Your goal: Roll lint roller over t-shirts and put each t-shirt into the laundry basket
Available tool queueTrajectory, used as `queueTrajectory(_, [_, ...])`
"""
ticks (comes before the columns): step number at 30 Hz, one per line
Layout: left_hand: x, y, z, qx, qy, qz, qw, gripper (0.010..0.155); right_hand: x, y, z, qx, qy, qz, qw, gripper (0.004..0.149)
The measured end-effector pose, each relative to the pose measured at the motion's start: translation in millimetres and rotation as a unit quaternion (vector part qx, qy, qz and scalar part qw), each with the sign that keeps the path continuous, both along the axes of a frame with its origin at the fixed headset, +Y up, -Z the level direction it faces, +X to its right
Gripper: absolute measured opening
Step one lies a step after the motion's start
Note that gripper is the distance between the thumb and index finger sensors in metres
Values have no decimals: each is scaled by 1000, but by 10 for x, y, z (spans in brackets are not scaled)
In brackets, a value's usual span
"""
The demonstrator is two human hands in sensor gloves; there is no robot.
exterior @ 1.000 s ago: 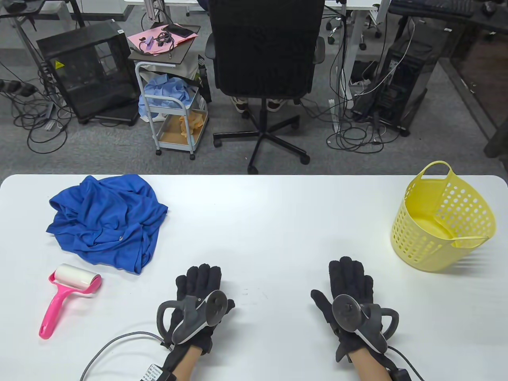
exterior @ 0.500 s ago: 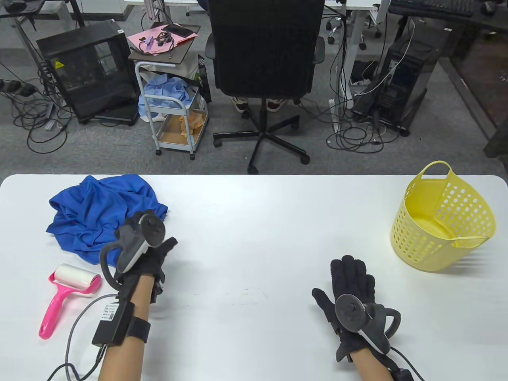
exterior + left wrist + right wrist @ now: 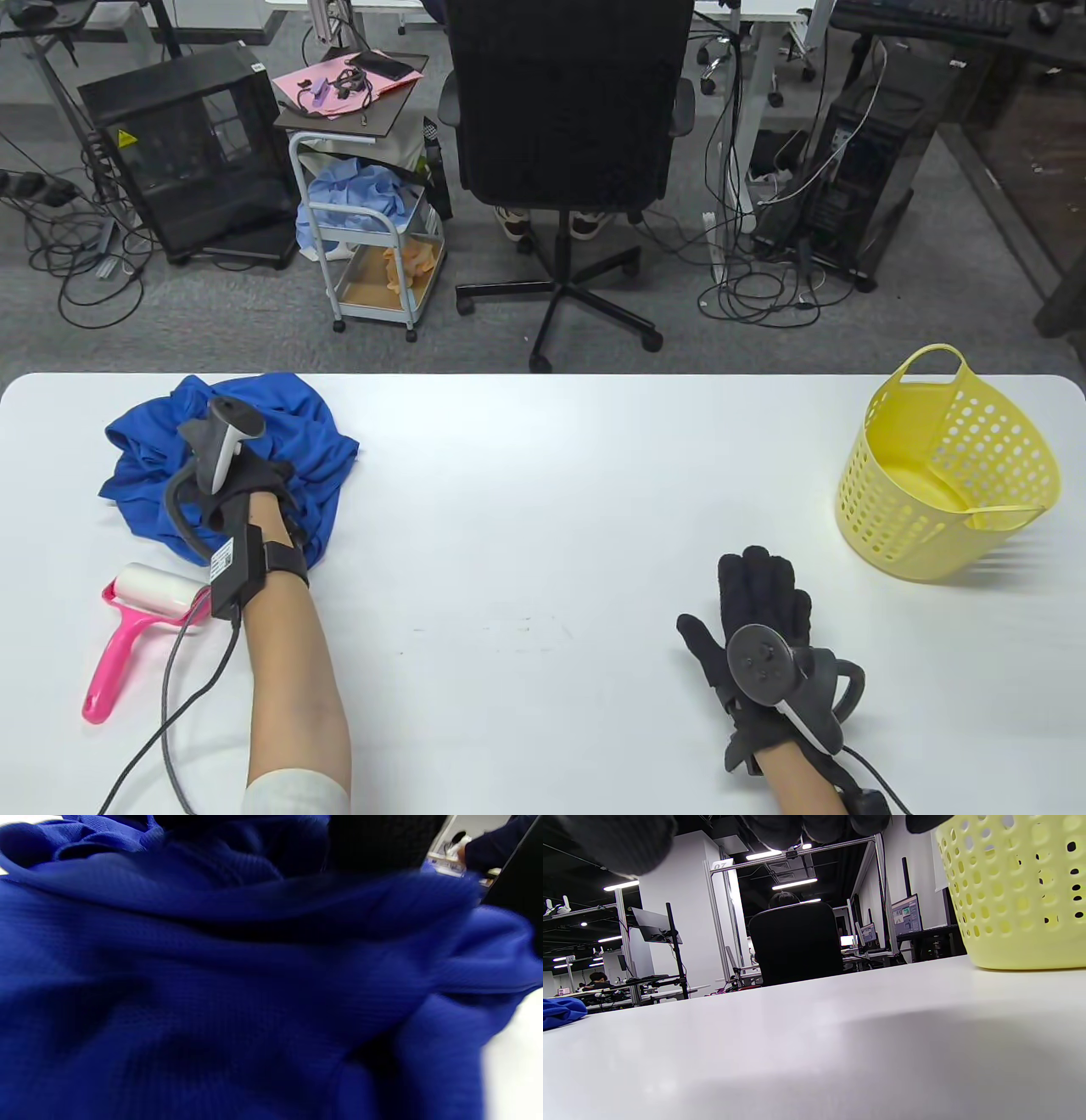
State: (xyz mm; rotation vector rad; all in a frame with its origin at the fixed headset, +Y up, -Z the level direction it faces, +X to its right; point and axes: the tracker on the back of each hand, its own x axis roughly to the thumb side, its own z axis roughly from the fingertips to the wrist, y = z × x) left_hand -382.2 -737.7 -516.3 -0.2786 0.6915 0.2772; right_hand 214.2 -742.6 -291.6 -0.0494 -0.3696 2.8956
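A crumpled blue t-shirt (image 3: 229, 475) lies in a heap at the far left of the white tabletop (image 3: 543, 475), with the left hand (image 3: 233, 492) down on top of it; whether its fingers have closed on the cloth cannot be told, since the tracker hides them from above and the left wrist view shows only blurred blue fabric. Just nearer the person than the t-shirt lies the pink lint roller (image 3: 144, 624), its white roll facing the shirt, with nothing holding it. Well away from the t-shirt, across the tabletop, the right hand (image 3: 759, 632) rests flat, fingers straight and empty. Beyond it, at the far right, stands the yellow laundry basket (image 3: 950, 467), nothing visible inside it. By these signs the job has barely begun: no rolling looks done, and the t-shirt is not yet in the basket.
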Motion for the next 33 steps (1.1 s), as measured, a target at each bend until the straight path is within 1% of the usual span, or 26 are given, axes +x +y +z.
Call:
queueTrajectory(2, [-24, -52, -37, -29, 2, -12, 1000, 107, 4, -14, -15, -4, 0, 2, 1000, 79])
queueTrajectory(5, [-63, -51, -81, -17, 28, -13, 999, 96, -3, -27, -26, -8, -1, 7, 1000, 81])
queueTrajectory(6, [-69, -45, -99, -9, 29, -12, 999, 90, -2, -31, -26, -9, -2, 8, 1000, 80])
queueTrajectory(9, [-76, -8, -104, 4, 22, -34, 999, 63, 8, -37, -29, -11, -2, 3, 1000, 80])
queueTrajectory(11, [-71, 25, -81, 13, 21, -43, 999, 56, 16, -31, -33, -11, -4, 2, 1000, 80])
queueTrajectory(13, [-81, 85, -42, 18, 24, -48, 998, 54, 21, -23, -31, -9, -6, 1, 1000, 80])
queueTrajectory(17, [-84, 258, 58, 55, 30, -61, 996, 53, 19, 1, -15, -5, -5, -4, 1000, 79])
queueTrajectory(19, [-70, 350, 110, 64, 29, -65, 995, 53, 11, 21, -3, -1, -2, -6, 1000, 78])
queueTrajectory(22, [-67, 554, 201, 109, 38, -74, 991, 52, -4, 50, 12, 2, 1, -9, 1000, 78])
queueTrajectory(27, [-41, 1078, 365, 217, 36, -81, 972, 51, -10, 107, 41, 12, 3, -14, 1000, 77])
queueTrajectory(28, [-41, 1162, 390, 236, 37, -70, 969, 50, -7, 116, 44, 14, 4, -16, 1000, 77])
queueTrajectory(29, [-27, 1276, 437, 271, 48, -41, 961, 50, -2, 132, 53, 17, 3, -20, 1000, 77])
queueTrajectory(32, [9, 1502, 530, 359, 58, 30, 931, 50, 10, 165, 68, 22, 3, -29, 999, 76])
queueTrajectory(33, [17, 1537, 546, 369, 59, 41, 927, 51, 11, 171, 71, 23, 3, -30, 999, 76])
